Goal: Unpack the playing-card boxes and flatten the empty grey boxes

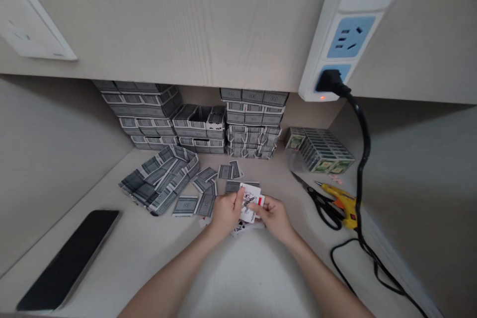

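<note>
Joker playing card (247,202), atop another card (262,200), gripped by left hand (226,212) and right hand (275,216); stacked card-built boxes (254,118) stand along the back edge of the table (238,278).

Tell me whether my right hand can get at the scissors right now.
Probably yes: nothing visible lies between your right hand and the scissors, though that hand holds playing cards, which may need setting down first.

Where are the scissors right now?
In the head view, the scissors lie on the right side, between the right hand and the yellow glue gun.
</note>
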Tool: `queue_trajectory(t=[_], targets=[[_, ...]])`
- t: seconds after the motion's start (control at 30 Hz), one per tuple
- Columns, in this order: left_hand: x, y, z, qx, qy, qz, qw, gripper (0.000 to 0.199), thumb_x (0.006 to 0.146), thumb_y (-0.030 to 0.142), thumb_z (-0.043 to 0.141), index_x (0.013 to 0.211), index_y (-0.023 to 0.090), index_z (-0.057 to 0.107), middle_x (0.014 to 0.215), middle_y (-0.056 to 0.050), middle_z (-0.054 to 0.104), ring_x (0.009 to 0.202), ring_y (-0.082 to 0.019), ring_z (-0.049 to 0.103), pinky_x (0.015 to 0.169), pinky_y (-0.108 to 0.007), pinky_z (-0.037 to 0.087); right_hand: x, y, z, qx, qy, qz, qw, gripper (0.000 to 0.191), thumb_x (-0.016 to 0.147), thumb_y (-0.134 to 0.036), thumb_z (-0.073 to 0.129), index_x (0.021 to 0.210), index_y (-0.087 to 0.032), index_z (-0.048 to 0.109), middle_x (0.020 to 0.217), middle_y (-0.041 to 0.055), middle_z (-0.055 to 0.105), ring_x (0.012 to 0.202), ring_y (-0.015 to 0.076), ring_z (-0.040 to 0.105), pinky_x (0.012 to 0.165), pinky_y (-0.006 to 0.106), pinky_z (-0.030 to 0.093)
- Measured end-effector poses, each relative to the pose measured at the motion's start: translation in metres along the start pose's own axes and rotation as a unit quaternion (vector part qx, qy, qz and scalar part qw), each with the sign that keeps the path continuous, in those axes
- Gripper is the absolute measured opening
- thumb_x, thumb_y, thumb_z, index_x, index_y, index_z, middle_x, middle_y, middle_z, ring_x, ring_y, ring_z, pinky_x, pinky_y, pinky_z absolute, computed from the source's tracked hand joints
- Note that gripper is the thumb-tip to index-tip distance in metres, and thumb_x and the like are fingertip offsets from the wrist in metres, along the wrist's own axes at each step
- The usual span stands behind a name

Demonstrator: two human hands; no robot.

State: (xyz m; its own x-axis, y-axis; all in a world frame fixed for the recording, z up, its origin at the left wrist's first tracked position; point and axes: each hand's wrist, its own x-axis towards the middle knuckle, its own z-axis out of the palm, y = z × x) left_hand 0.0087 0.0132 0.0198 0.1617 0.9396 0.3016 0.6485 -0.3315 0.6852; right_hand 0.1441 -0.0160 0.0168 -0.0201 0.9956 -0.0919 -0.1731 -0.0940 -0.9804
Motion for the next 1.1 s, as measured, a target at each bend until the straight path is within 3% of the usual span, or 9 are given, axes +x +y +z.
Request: queue_trajectory(t=[0.17, 0.27, 0.53, 0.7, 0.93, 1.1], targets=[[0.007, -0.005, -0.004, 0.097, 0.009, 0.023, 0.995, 0.044, 0.086, 0.038, 0.031, 0.055, 0.016, 0.055, 0.054, -0.007, 0.059, 0.048, -0.012, 0.048, 0.049, -0.024, 0.023, 0.001, -0.007, 0.001, 0.016, -0.052, -0.037, 0.998, 0.037, 0.069, -0.046, 0.059, 0.094, -0.019, 0.064, 0.084, 0.0048, 0.068, 0.073, 0.0183, 0.061, 0.065, 0.031, 0.05], [0.008, -0.005, -0.006, 0.157, 0.003, 0.021, 0.987, 0.043, 0.086, 0.037, 0.031, 0.06, 0.016, 0.057, 0.058, -0.008, 0.062, 0.052, -0.013, 0.052, 0.049, -0.023, 0.024, 0.001, -0.011, -0.002, 0.02, -0.063, -0.028, 0.997, 0.04, 0.068, -0.048, 0.06, 0.097, -0.02, 0.063, 0.09, 0.0055, 0.067, 0.082, 0.0212, 0.061, 0.07, 0.035, 0.05], [0.007, 0.003, -0.007, 0.257, -0.042, 0.008, 0.965, 0.041, 0.088, 0.037, 0.027, 0.073, 0.015, 0.058, 0.063, -0.01, 0.064, 0.053, -0.015, 0.056, 0.047, -0.023, 0.024, 0.003, -0.011, -0.007, 0.038, -0.027, -0.007, 0.999, 0.036, 0.064, -0.044, 0.065, 0.089, -0.019, 0.067, 0.082, 0.0043, 0.069, 0.072, 0.0201, 0.063, 0.065, 0.035, 0.052], [0.003, 0.004, -0.003, 0.223, -0.077, 0.029, 0.971, 0.034, 0.088, 0.036, 0.027, 0.083, 0.015, 0.054, 0.062, -0.01, 0.063, 0.054, -0.016, 0.057, 0.047, -0.023, 0.024, 0.003, -0.009, -0.008, 0.03, -0.01, -0.02, 0.999, 0.031, 0.064, -0.042, 0.066, 0.085, -0.019, 0.068, 0.076, 0.0039, 0.069, 0.065, 0.0184, 0.063, 0.063, 0.033, 0.052], [0.001, 0.006, -0.003, 0.21, -0.065, 0.03, 0.975, 0.032, 0.089, 0.033, 0.027, 0.084, 0.015, 0.053, 0.062, -0.01, 0.063, 0.055, -0.017, 0.058, 0.048, -0.023, 0.026, 0.001, -0.015, -0.011, 0.032, -0.034, -0.022, 0.999, 0.036, 0.066, -0.044, 0.064, 0.093, -0.021, 0.066, 0.087, 0.005, 0.068, 0.075, 0.0189, 0.063, 0.066, 0.032, 0.051], [0.0, 0.004, -0.003, 0.227, -0.042, 0.07, 0.97, 0.031, 0.089, 0.032, 0.028, 0.081, 0.015, 0.053, 0.059, -0.008, 0.063, 0.053, -0.016, 0.058, 0.046, -0.023, 0.027, 0.002, -0.014, -0.012, 0.016, -0.039, -0.022, 0.999, 0.035, 0.066, -0.045, 0.063, 0.091, -0.019, 0.066, 0.084, 0.0052, 0.068, 0.074, 0.0184, 0.062, 0.067, 0.031, 0.05]])
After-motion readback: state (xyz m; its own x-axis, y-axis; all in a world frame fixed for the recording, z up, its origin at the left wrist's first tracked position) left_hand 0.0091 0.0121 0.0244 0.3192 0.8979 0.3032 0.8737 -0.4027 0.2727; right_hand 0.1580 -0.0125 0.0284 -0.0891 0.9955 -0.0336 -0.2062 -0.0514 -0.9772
